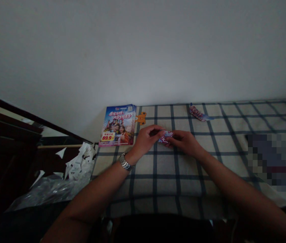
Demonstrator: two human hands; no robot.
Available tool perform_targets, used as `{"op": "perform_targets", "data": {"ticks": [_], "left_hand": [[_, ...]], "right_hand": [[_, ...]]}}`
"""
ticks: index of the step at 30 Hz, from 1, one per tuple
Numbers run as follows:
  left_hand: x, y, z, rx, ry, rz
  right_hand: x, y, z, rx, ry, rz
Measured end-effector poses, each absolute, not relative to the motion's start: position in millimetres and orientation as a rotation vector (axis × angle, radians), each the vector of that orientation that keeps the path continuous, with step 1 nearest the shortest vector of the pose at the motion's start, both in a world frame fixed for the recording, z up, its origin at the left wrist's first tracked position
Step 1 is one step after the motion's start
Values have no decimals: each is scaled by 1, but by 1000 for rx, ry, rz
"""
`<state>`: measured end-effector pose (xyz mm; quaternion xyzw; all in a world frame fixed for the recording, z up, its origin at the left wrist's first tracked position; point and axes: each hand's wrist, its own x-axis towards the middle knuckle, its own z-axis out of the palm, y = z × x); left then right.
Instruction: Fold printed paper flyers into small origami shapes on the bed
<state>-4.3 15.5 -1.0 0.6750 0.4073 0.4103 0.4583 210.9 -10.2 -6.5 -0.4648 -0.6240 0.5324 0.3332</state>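
Between my two hands is a small folded piece of printed paper [166, 136], white, blue and purple-red. My left hand [148, 136], with a metal watch [125, 162] at the wrist, pinches its left side. On the right side my right hand [183, 140] grips it with thumb and fingers. Part of the paper is hidden by the fingers. A stack of glossy flyers [117, 126] with a blue and pink cover lies to the left of my left hand. Farther back, near the wall, rests a crumpled or twisted printed piece [197, 113] in similar colours.
A checked cloth [145, 187] covers the surface, which meets a pale wall [143, 50]. An orange bear shape [141, 118] sits beside the flyers. Torn white paper [81, 162] and clear plastic [54, 189] lie at lower left. A blurred-out patch [277, 162] is at right.
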Motion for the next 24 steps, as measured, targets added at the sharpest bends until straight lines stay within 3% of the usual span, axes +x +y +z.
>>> {"op": "perform_targets", "data": {"ticks": [10,24], "left_hand": [[-5,15,-2,1664,972,862],[-8,15,0,1699,987,865]], "right_hand": [[215,-6,-5,-1331,-1707,1126],[215,-8,-5,-1317,-1789,1041]]}}
